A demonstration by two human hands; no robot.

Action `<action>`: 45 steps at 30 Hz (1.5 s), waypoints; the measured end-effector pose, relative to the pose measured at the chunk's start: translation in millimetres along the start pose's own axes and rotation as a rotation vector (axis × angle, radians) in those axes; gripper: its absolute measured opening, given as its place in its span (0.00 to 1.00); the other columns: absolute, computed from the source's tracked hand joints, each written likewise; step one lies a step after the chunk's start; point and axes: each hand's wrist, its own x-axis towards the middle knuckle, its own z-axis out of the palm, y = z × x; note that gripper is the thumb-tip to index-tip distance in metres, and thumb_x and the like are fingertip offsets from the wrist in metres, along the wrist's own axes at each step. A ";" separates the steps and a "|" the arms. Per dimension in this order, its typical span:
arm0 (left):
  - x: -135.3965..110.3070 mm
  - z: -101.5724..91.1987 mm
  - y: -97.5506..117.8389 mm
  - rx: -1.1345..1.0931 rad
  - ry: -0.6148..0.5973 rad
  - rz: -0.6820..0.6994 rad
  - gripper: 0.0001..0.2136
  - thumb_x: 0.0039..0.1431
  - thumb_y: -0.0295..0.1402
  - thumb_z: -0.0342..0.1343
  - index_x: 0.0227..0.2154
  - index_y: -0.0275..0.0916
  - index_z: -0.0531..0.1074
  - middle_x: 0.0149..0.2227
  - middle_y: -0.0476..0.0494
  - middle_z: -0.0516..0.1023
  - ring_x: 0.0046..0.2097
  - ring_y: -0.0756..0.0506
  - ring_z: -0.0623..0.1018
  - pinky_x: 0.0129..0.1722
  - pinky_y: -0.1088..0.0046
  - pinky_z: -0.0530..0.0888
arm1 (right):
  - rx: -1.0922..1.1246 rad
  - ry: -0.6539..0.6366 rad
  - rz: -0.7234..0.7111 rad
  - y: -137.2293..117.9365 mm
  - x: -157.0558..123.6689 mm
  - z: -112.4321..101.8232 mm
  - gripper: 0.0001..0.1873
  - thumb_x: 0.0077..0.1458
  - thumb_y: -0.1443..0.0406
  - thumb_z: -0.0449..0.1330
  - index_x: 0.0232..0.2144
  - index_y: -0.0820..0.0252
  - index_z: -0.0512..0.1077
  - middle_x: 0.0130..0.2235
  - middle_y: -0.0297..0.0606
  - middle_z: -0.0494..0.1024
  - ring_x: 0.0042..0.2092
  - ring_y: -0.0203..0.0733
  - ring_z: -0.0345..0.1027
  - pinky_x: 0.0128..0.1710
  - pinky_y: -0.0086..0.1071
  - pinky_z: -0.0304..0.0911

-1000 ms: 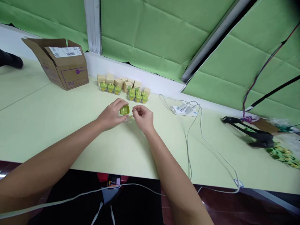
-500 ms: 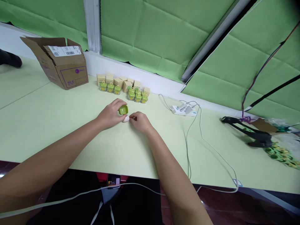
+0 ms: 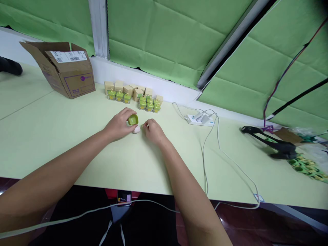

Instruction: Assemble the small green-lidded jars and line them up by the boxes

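My left hand (image 3: 118, 125) is curled around a small green cap-like piece (image 3: 133, 119), pinched between thumb and fingers just above the pale green table (image 3: 64, 136). A small white rounded piece (image 3: 136, 129) lies on the table right under it. My right hand (image 3: 153, 131) rests on the table beside the white piece, its fingers curled and pinched together; whether anything is in them is hidden. Behind the hands stands a row of small green items (image 3: 146, 104) and little tan boxes (image 3: 123, 89).
An open cardboard box (image 3: 66, 73) stands at the back left. A white power strip (image 3: 200, 119) with cables trailing over the table edge lies to the right. A black tool (image 3: 271, 145) and green parts (image 3: 307, 169) lie at the far right. A dark object (image 3: 10, 65) sits at the far left.
My right hand has dropped from beside the green piece down onto the table. The white piece, hidden a second ago, now shows under my left fingers.
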 end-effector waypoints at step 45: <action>-1.9 4.5 2.4 -0.010 -0.007 0.163 0.15 0.58 0.30 0.58 0.48 0.40 0.72 0.49 0.42 0.76 0.47 0.43 0.78 0.47 0.65 0.76 | 0.225 0.196 -0.160 -36.6 -9.1 -0.4 0.10 0.60 0.66 0.59 0.38 0.53 0.82 0.38 0.36 0.85 0.36 0.42 0.73 0.44 0.38 0.68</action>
